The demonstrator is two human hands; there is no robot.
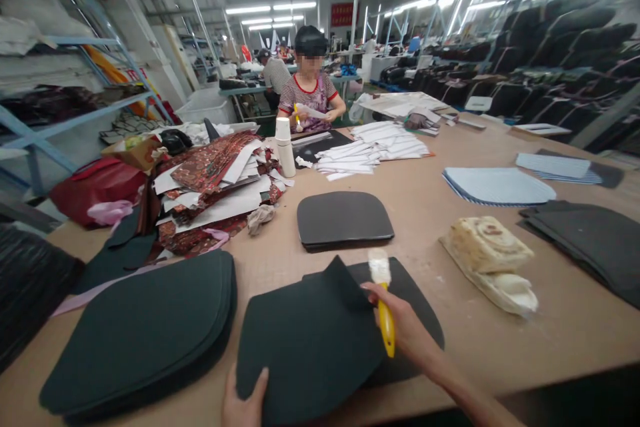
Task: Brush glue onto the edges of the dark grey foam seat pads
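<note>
My left hand [244, 397] grips the near left edge of a dark green sheet panel [300, 340] with rounded corners, thumb on top. My right hand [400, 320] is closed around a brush [387, 327] with a yellow handle and whitish bristles pointing away from me. Its fingers also touch the panel's right side, where a corner is bent up. Beneath that panel lies another dark panel [417, 307], partly covered. A thick stack of dark green panels [145, 327] sits left of my left hand. Just beyond, a grey-black stack of panels [345, 217] lies flat.
To the right stands a crusted cream-coloured block-like container [487, 247]. Striped light-blue pieces [500, 185] and dark panels [590, 240] lie beyond. Patterned scraps [215, 187] are heaped at left, near paper cups [285, 150]. Across the table, a person [310, 90] holds a yellow-handled brush and white piece.
</note>
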